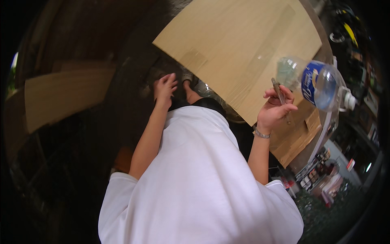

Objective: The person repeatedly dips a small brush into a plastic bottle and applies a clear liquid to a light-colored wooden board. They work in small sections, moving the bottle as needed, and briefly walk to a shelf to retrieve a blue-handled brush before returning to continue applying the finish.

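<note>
My right hand (276,105), a metal watch band on its wrist, holds a slim pen-like tool (279,90) upright between fingers and thumb. Just beside it, at the right, a large clear plastic water bottle (331,87) with a blue label and white cap lies on its side on a light plywood sheet (235,44) with strips of clear tape. A creased brown cardboard piece (292,142) is below the bottle. My left hand (165,87) hangs open and empty beside the sheet's left corner, its fingers loosely bent and apart.
Another plywood board (65,95) stands in shadow at the left. My feet (187,81) show below the sheet's near edge, beside some metal wire (219,99). Dark clutter (347,30) with a yellow item is at the upper right; mixed small items (319,175) are piled at the lower right.
</note>
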